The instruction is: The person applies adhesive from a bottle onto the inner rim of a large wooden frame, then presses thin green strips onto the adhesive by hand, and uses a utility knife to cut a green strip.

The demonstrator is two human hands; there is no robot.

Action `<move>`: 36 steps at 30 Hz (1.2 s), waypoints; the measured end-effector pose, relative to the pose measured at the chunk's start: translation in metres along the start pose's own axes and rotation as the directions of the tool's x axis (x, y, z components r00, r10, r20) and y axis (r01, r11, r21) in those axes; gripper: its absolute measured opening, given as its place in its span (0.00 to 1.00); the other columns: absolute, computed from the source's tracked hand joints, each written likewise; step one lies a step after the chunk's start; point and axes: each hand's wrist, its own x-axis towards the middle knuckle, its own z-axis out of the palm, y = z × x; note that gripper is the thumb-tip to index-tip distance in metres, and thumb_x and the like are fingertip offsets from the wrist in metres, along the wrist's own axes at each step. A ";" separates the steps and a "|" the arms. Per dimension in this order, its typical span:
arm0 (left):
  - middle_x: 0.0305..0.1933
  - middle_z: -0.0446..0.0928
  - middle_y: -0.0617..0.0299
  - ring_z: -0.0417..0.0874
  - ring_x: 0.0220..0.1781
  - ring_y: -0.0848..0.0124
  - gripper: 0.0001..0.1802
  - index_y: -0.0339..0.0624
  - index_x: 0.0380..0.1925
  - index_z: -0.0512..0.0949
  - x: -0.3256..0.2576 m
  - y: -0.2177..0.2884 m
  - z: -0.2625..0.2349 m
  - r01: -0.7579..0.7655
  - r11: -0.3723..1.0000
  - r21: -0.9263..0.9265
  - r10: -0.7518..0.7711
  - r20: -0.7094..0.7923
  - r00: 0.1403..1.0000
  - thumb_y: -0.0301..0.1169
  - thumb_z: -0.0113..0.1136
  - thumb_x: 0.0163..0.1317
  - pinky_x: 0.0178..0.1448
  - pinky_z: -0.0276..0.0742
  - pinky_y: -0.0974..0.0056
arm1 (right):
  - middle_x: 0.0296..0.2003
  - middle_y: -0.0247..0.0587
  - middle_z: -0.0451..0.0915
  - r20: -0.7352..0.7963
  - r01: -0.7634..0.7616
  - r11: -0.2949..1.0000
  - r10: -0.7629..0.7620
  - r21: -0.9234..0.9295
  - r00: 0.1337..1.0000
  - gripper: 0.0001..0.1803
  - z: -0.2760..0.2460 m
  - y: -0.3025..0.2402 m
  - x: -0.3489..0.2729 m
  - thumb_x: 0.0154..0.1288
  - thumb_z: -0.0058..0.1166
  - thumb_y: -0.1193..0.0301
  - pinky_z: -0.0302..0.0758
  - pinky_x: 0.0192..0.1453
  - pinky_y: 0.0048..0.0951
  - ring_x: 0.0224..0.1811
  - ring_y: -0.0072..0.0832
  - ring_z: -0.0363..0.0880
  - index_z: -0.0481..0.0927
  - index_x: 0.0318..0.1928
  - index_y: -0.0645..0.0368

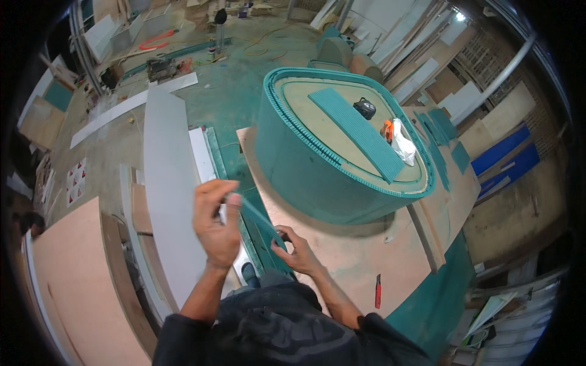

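Raised in front of me, my left hand (pixel 218 227) is closed, thumb and fingers pinched at the upper end of a thin green ribbed strip (pixel 261 221). Lower and to the right, my right hand (pixel 298 250) grips the strip's other end between thumb and fingers. The strip slants between the two, partly blurred and seen nearly edge-on. Just beyond my hands stands a large rounded green drum-like form (pixel 305 165), its rim lined with ribbed edging. On its top lie a wide grooved green panel (pixel 356 134), a black object (pixel 364 108) and a white bag (pixel 402 144).
The form rests on a plywood sheet (pixel 342 256), with a red utility knife (pixel 378 291) at its near right. A wooden bar (pixel 426 236) lies right of the form. Long white boards (pixel 168 183) and a plywood panel (pixel 79 274) are to my left. Green offcuts (pixel 436 137) lie far right.
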 end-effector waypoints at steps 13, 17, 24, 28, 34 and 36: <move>0.47 0.83 0.58 0.84 0.47 0.72 0.19 0.32 0.52 0.83 0.033 -0.044 0.044 0.441 0.882 -0.167 -0.413 0.179 0.893 0.40 0.59 0.79 0.50 0.88 0.63 | 0.47 0.47 0.88 0.208 0.145 0.815 -0.031 -0.561 0.978 0.19 -0.198 -0.145 0.006 0.72 0.65 0.67 0.80 0.52 0.35 0.44 0.37 0.86 0.83 0.60 0.60; 0.49 0.83 0.57 0.84 0.46 0.72 0.18 0.31 0.49 0.84 0.064 -0.044 0.132 0.355 0.922 -0.152 -0.269 0.406 0.873 0.38 0.63 0.77 0.51 0.88 0.62 | 0.50 0.50 0.87 0.021 -0.068 0.771 0.105 -0.634 0.994 0.18 -0.284 -0.172 0.002 0.73 0.63 0.65 0.79 0.57 0.39 0.50 0.41 0.86 0.84 0.58 0.62; 0.34 0.85 0.64 0.83 0.39 0.76 0.11 0.34 0.42 0.86 0.102 -0.061 0.261 0.235 0.968 -0.086 -0.137 0.606 0.784 0.33 0.68 0.71 0.45 0.80 0.68 | 0.45 0.51 0.86 0.120 0.030 0.690 0.084 -0.723 0.989 0.15 -0.409 -0.114 0.029 0.71 0.62 0.72 0.77 0.57 0.40 0.49 0.42 0.84 0.85 0.54 0.65; 0.34 0.86 0.63 0.83 0.38 0.77 0.10 0.33 0.40 0.87 0.102 -0.078 0.265 0.232 0.969 0.081 -0.205 0.787 0.581 0.31 0.70 0.69 0.46 0.79 0.68 | 0.43 0.50 0.87 0.165 -0.072 0.803 0.208 -0.592 0.964 0.15 -0.419 -0.076 0.043 0.68 0.65 0.74 0.79 0.52 0.37 0.47 0.40 0.85 0.87 0.52 0.67; 0.40 0.89 0.56 0.88 0.42 0.66 0.12 0.35 0.43 0.89 0.118 -0.069 0.259 0.023 0.952 0.306 -0.295 0.891 0.346 0.34 0.70 0.68 0.51 0.81 0.61 | 0.40 0.46 0.87 0.302 0.050 0.900 0.093 -0.433 0.949 0.17 -0.434 -0.049 0.061 0.61 0.70 0.75 0.80 0.45 0.35 0.39 0.37 0.87 0.89 0.51 0.64; 0.40 0.89 0.57 0.88 0.42 0.66 0.13 0.36 0.43 0.89 0.121 -0.070 0.264 0.026 0.942 0.336 -0.331 0.908 0.258 0.35 0.71 0.67 0.52 0.82 0.60 | 0.39 0.45 0.87 0.328 0.101 0.880 0.065 -0.464 0.942 0.17 -0.440 -0.046 0.061 0.60 0.70 0.75 0.80 0.43 0.34 0.38 0.38 0.86 0.89 0.51 0.62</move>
